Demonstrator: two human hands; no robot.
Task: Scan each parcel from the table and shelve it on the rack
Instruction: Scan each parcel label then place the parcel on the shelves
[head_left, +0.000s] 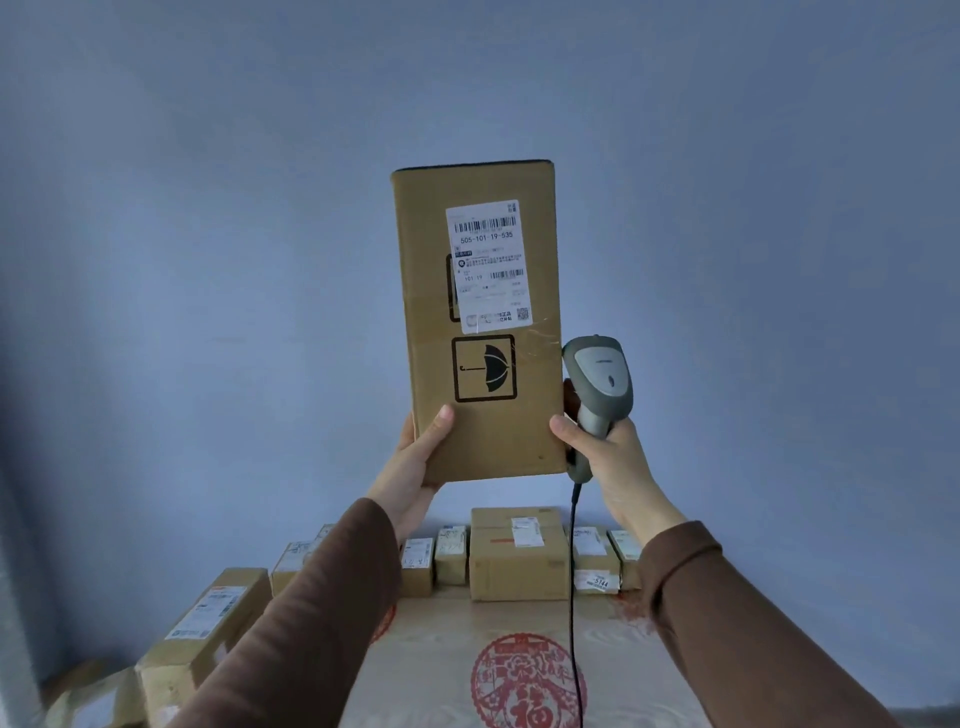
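A tall cardboard parcel (480, 322) is held upright against a blue wall, its shipping label (487, 266) facing the camera. The left hand (415, 457) grips its lower left corner, thumb across the front. The right hand (605, 457), beside the parcel's lower right edge, is wrapped round a grey barcode scanner (597, 387). Below both hands, smaller boxes (519, 553) line the worktop (441, 660).

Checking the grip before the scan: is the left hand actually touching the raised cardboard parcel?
Touching. The head view shows the left hand gripping the parcel at its lower left corner, thumb pressed flat on the front face.
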